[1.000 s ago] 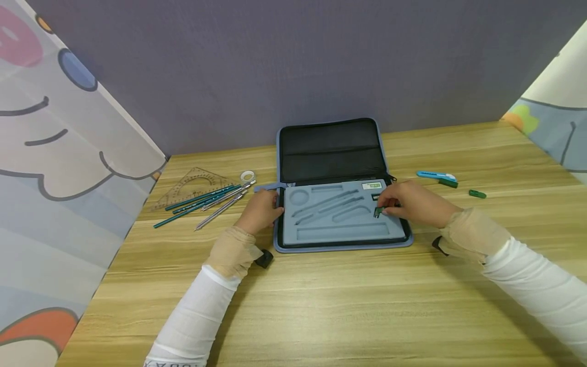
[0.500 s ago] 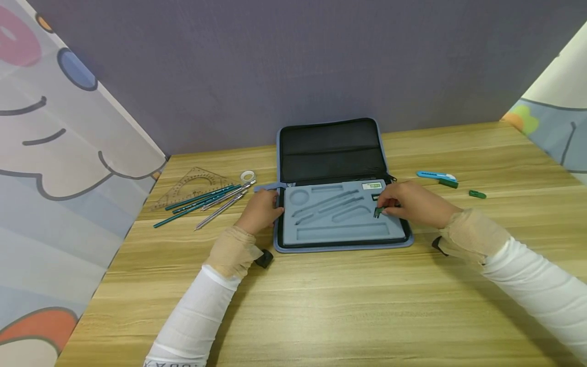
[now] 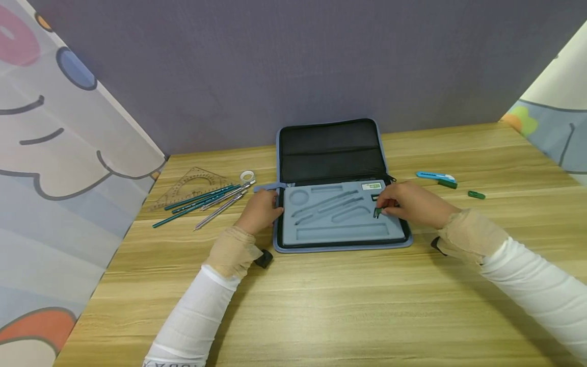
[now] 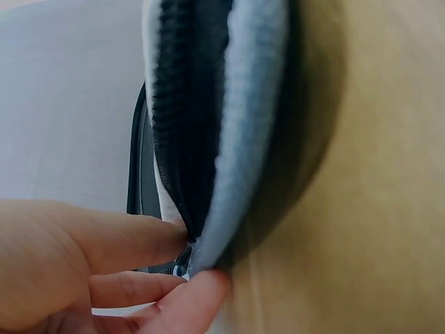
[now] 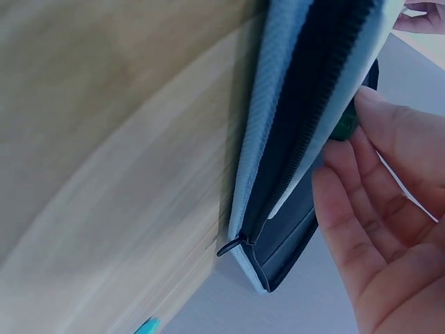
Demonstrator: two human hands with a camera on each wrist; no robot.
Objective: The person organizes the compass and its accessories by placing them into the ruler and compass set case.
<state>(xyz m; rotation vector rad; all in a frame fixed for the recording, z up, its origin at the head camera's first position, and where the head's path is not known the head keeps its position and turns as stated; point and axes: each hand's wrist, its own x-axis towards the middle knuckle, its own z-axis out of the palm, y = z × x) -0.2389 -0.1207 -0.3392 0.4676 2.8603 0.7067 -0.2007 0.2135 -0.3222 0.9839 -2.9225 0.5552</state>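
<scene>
An unzipped blue case lies open on the table, its black lid leaning back. Light blue foam with shaped hollows fills the base. My left hand pinches the case's left edge between thumb and fingers, near the zip's end in the left wrist view. Over the foam's right side, my right hand pinches a small dark green piece between thumb and fingertips; its kind cannot be made out. Close by, a white-and-green eraser sits in its hollow, and a small dark piece shows in another.
On the left lie a clear set square, several teal pencils, silver metal drawing tools and a white ring. To the right are a blue cutter and two green pieces. A grey partition stands behind.
</scene>
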